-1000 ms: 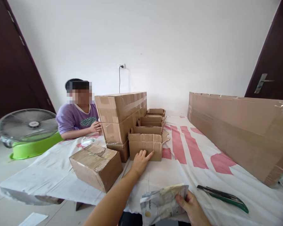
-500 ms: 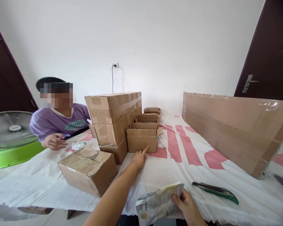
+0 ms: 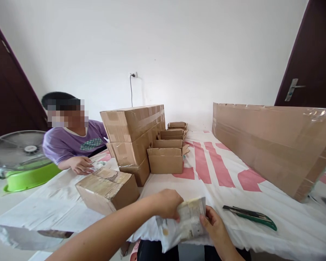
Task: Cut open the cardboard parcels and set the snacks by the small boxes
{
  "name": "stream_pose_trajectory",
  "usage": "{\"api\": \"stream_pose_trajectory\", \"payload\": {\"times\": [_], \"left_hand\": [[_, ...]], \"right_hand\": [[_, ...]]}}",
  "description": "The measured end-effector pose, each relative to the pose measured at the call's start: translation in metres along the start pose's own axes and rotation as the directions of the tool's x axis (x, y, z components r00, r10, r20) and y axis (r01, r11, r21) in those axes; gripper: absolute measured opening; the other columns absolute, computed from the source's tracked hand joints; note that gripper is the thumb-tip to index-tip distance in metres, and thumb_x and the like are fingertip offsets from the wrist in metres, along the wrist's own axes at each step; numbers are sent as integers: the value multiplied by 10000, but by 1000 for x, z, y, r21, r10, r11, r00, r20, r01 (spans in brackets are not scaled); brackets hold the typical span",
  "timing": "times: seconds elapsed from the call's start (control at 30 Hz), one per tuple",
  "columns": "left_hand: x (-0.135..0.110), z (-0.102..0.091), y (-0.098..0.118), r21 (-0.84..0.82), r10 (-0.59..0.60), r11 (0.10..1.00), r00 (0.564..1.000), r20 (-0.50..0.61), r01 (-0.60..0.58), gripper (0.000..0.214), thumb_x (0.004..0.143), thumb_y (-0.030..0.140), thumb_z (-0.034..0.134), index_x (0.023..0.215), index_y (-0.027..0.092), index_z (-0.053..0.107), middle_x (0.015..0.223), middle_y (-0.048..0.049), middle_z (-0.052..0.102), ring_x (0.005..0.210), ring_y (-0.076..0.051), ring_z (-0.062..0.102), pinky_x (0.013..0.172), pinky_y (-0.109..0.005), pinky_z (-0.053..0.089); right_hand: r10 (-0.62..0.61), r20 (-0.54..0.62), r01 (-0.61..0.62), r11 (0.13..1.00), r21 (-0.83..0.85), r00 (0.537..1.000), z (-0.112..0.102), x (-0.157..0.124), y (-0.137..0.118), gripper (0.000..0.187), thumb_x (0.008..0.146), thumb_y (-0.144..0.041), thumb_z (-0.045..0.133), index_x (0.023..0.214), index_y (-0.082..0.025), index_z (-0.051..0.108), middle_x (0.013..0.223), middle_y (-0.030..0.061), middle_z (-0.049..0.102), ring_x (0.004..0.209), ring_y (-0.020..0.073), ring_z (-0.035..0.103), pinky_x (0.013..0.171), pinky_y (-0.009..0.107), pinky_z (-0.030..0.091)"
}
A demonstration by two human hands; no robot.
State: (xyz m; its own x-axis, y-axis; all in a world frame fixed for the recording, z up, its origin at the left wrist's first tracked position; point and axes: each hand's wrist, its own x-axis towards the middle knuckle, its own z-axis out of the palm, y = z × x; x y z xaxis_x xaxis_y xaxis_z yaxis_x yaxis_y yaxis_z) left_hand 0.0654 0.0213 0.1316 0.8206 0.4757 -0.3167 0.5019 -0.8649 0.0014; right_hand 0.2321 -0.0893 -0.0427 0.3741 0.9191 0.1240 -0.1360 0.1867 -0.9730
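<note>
A grey-white printed plastic packet [image 3: 191, 219] is at the table's near edge, above my lap. My right hand [image 3: 213, 223] pinches its right edge between thumb and fingers. Over its upper left part, my left hand [image 3: 170, 204] is closed, with the thumb pressed on the packet's face and the other fingers mostly hidden. Beyond the packet stands a row of small open cardboard boxes [image 3: 165, 161], flaps raised. To the right of my right hand lies a green box cutter [image 3: 250, 216].
Taped cartons [image 3: 133, 125] are stacked left of the open boxes, with a single carton [image 3: 105, 190] in front. A long cardboard piece [image 3: 268, 141] stands on the right. Across the cloth-covered table [image 3: 206, 192], a person in purple [image 3: 70, 145] sits beside a fan [image 3: 29, 148].
My left hand has come back from the nearest open box to the packet and closed on it. My right hand still holds the packet. The other person's hand has shifted right.
</note>
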Motion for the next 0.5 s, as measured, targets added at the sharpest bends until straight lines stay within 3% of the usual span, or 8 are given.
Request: {"api": "stream_pose_trajectory", "payload": {"times": [0.13, 0.27, 0.33, 0.4, 0.47, 0.5], "left_hand": [[13, -11, -48, 7, -252, 967, 956, -152, 256, 218, 638, 252, 760, 852, 232, 716, 849, -47, 727, 859, -256, 689, 738, -313, 511], [23, -18, -91, -30, -427, 892, 820, -381, 450, 276, 801, 133, 577, 1066, 135, 652, 1074, -175, 678, 1029, -312, 641, 867, -438, 483], [24, -18, -91, -62, -450, 872, 745, -493, 486, 373, 844, 135, 534, 1214, 103, 564, 1220, -206, 605, 1141, -321, 576, 944, -470, 440], [18, -15, -76, -82, -424, 882, 704, -570, 464, 395, 890, 185, 507, 1281, 123, 505, 1284, -169, 567, 1193, -287, 530, 995, -438, 414], [3, -5, -51, -95, -325, 928, 660, -677, 360, 330, 940, 251, 456, 1252, 168, 527, 1232, -116, 596, 1169, -251, 534, 999, -407, 422], [-8, 2, -39, -98, -241, 960, 593, -768, 263, 285, 950, 276, 447, 1191, 184, 568, 1170, -100, 621, 1132, -248, 551, 987, -418, 434]], "right_hand": [[-17, -99, 18, 1000, 8, 995, -2, -2, 1, 557, 671, -604, 746, 1068, -220, 668, 1210, 138, 657, 1200, 321, 552, 995, 463, 437], [3, -33, -5, 998, -55, 999, -4, -2, -1, 526, 663, -604, 748, 1016, -219, 688, 1180, 128, 668, 1209, 323, 542, 1004, 464, 432], [19, -10, -20, 996, -84, 1000, -5, -2, -4, 529, 662, -606, 746, 1012, -213, 692, 1171, 130, 670, 1186, 324, 555, 1000, 470, 431], [15, -3, -16, 994, -111, 1000, -6, -3, -7, 521, 687, -603, 727, 1028, -210, 691, 1162, 128, 671, 1138, 314, 579, 984, 468, 435], [15, 13, -13, 992, -125, 1000, -6, -5, -10, 501, 714, -589, 710, 1040, -209, 684, 1142, 120, 675, 1056, 293, 613, 948, 457, 453], [14, 22, -11, 992, -127, 1000, -6, -6, -11, 485, 727, -580, 702, 1038, -208, 681, 1136, 116, 676, 1014, 280, 625, 927, 449, 463]]}}
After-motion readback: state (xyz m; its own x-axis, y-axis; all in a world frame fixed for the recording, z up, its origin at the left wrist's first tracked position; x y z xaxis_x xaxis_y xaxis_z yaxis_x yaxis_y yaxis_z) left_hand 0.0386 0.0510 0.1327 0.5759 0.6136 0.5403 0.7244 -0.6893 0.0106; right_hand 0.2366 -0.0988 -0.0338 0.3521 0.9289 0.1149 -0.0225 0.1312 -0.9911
